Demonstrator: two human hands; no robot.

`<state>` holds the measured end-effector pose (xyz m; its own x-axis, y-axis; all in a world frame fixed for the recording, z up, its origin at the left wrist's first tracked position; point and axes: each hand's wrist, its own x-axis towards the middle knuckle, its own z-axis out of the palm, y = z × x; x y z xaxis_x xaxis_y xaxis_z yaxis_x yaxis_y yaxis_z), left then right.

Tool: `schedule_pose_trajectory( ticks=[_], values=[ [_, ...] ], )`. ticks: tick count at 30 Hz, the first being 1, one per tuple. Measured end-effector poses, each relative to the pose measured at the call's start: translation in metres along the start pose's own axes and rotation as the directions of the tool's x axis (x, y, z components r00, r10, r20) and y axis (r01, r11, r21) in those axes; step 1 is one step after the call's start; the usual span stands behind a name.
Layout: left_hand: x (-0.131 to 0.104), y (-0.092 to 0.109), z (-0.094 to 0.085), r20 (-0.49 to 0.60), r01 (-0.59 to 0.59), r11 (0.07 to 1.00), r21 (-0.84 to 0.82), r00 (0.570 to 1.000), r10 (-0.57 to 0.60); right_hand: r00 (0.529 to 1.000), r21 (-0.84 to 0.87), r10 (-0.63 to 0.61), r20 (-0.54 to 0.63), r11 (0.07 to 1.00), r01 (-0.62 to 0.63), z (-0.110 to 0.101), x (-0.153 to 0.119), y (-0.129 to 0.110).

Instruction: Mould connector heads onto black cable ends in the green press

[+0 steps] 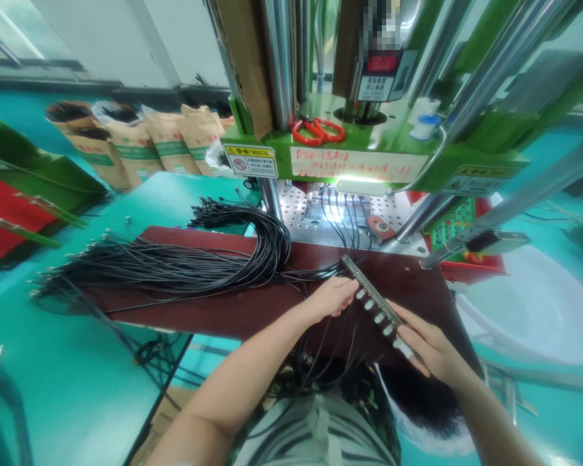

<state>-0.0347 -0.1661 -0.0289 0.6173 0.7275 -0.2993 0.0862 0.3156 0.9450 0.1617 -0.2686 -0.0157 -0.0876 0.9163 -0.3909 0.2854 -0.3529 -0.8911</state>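
Observation:
A narrow metal mould bar (pixel 376 298) slants over the brown board, with several pale connector pieces (pixel 379 318) along its near side. My right hand (pixel 427 343) grips the bar's lower end, thumb and fingers closed round it. At the bar's upper part, my left hand (pixel 337 296) is closed in a pinch at the row of connectors. Thin black cables (pixel 326 336) trail down below this hand, one seemingly held in it; its fingertips partly hide the end. To the left lies a thick bundle of black cables (pixel 189 265), metal tips fanned out at its far left.
A green press (pixel 457 152) with steel columns stands ahead; red-handled scissors (pixel 318 131) lie on it. Cables reach its lit metal plate (pixel 296 210). The brown board (pixel 412 278) spans the front. A red bin (pixel 495 262) and white tub (pixel 554 317) are right, paper sacks (pixel 168 139) back left.

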Motion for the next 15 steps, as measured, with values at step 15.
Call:
schedule_pose_trajectory(
  ticks=[15],
  values=[
    [0.013,0.024,-0.034,-0.220,0.103,0.248,0.963,0.831,0.510,0.973,-0.552,-0.159,-0.166,0.833,0.042,-0.044,-0.009,0.034]
  ],
)
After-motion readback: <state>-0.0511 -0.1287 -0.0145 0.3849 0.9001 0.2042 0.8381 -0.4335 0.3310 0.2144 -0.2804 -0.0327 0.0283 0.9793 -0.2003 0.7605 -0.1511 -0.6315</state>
